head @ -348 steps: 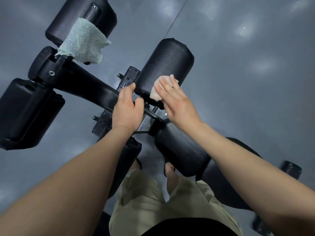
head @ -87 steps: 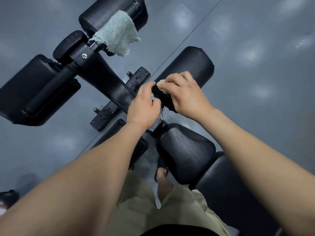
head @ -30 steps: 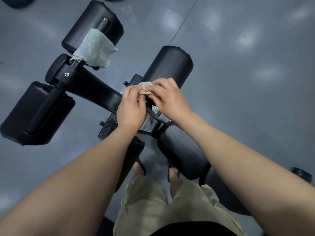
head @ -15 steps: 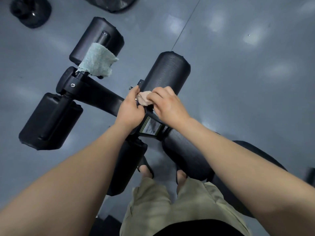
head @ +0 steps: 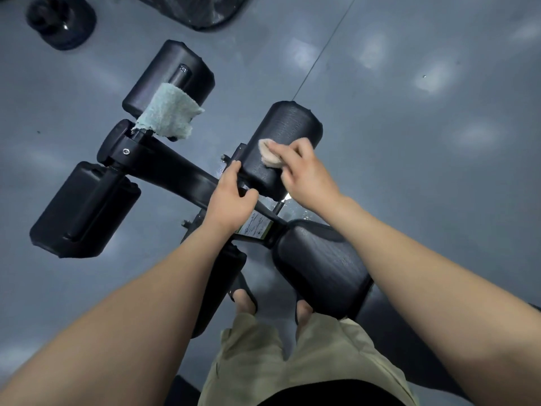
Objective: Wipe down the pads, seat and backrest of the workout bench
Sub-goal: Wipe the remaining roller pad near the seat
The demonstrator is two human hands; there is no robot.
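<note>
**Right hand point(head: 304, 174) presses a small beige cloth point(head: 269, 155) on a roller pad**

The right hand reaches forward with its fingers bent over the small beige cloth, grasping it and holding it flat against the upper curve of the black cylindrical roller pad point(head: 282, 136); the cloth sits near the pad's inner end, partly covered by the fingers. The left hand point(head: 231, 200) is clenched round the black steel frame bar point(head: 181, 171) just beside that same pad, its fingers hooked over the top and its thumb on the near side; its fingertips touch the pad's end face. A pale green terry towel point(head: 167, 115) hangs over the axle between the bar's far end and the far black roller pad point(head: 172, 74); it lies well apart from both hands. A third black pad point(head: 85, 209) juts out to the left, lower on the frame. The black padded seat point(head: 319, 265) lies under the right forearm, close to the person's body (its textured cover shows a faint sheen). Below, the person's khaki shorts point(head: 292, 361) and two feet in black sandals point(head: 244, 294) stand on the grey floor point(head: 424, 142); a dark round object point(head: 60, 20), too blurred to identify, rests on the floor at the top left.
</note>
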